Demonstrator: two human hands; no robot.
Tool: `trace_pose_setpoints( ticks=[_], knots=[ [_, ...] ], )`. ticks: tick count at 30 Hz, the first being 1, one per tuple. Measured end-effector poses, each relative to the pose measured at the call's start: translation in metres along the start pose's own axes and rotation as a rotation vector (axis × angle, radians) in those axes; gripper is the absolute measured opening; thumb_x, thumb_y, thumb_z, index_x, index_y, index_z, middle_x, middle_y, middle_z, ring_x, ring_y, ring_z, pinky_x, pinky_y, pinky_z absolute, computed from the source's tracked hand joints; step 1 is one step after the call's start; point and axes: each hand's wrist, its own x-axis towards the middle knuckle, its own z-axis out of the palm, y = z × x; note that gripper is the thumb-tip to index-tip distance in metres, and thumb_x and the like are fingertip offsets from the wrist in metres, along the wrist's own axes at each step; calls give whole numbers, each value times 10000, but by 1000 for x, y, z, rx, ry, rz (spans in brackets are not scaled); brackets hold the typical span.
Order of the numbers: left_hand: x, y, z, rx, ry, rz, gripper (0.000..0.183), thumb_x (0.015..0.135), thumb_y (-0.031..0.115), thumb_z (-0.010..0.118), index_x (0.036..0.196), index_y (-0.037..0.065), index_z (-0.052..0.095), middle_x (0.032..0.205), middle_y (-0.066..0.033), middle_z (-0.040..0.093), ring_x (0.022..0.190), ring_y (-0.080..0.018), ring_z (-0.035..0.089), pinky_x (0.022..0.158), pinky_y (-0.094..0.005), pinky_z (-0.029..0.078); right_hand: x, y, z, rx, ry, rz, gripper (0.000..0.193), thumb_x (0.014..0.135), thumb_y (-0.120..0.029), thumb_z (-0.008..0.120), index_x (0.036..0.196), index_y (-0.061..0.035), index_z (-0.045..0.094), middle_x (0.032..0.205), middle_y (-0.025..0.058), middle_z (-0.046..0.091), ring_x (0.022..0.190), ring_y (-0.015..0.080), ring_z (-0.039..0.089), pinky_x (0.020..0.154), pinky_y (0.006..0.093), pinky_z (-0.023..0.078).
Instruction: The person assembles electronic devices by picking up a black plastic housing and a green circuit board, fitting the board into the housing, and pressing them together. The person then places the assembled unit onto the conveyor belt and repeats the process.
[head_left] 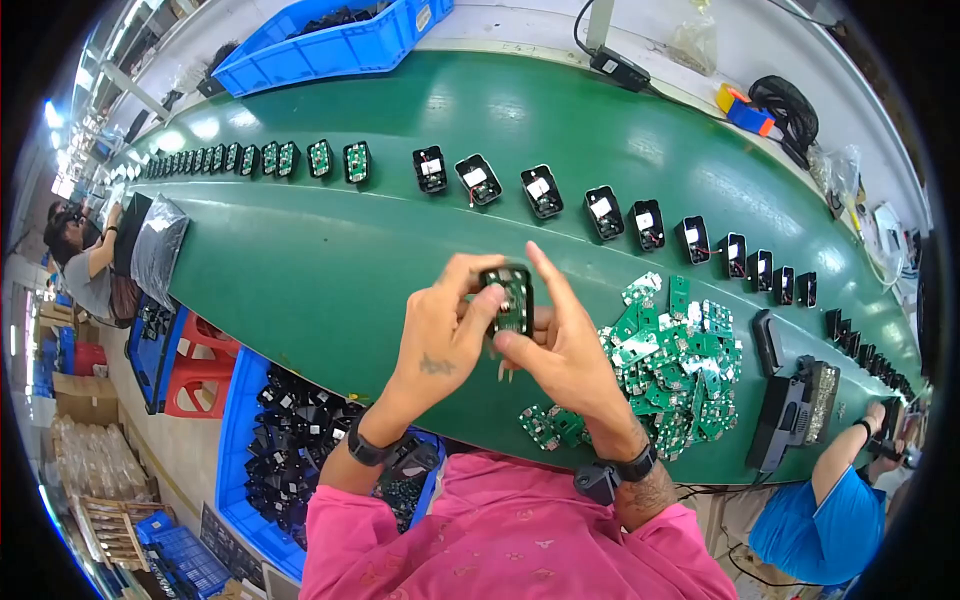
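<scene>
Over the green table, both my hands hold a small black plastic housing with a green circuit board in it (pixel 514 300). My left hand (pixel 435 325) grips its left side, the thumb lying on the board. My right hand (pixel 568 350) holds the lower right side with the thumb near the bottom edge, while its index finger points up, off the housing. Short thin pieces, perhaps wires, hang below it. To the right of my hands lies a heap of loose green circuit boards (pixel 675 370).
Open black housings with white parts inside (pixel 541 191) stand in a row across the table. Farther left, housings show green boards (pixel 357 162). Blue bins stand at the back (pixel 330 62) and beside me (pixel 240 430). Co-workers sit left (pixel 85 262) and right (pixel 825 520).
</scene>
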Motion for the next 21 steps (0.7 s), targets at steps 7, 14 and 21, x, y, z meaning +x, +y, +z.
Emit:
trace_pose_setpoints(
  ticks=[7, 14, 21],
  knots=[
    [-13, -17, 7, 14, 74, 387, 246, 964, 107, 596, 1199, 42, 626, 918, -141, 708, 800, -215, 723, 691, -312, 548, -11, -11, 8, -13, -39, 32, 773, 853, 100, 631, 1509, -70, 258, 947, 128, 669, 748, 175, 704, 638, 283, 595],
    [-17, -46, 7, -164, 130, 248, 238, 965, 102, 594, 1189, 49, 652, 924, -112, 724, 810, -187, 713, 723, -296, 546, -2, 5, 17, -57, -19, 116, 752, 849, 105, 629, 1492, -78, 284, 945, 141, 680, 731, 174, 707, 633, 278, 596],
    [4, -46, 0, -188, 102, 143, 226, 974, 116, 572, 1159, 4, 639, 872, -112, 721, 788, -127, 682, 687, -279, 533, 14, 7, 17, -77, 21, 134, 767, 872, 41, 647, 1519, -67, 250, 876, 121, 674, 658, 147, 671, 560, 267, 551]
  ],
)
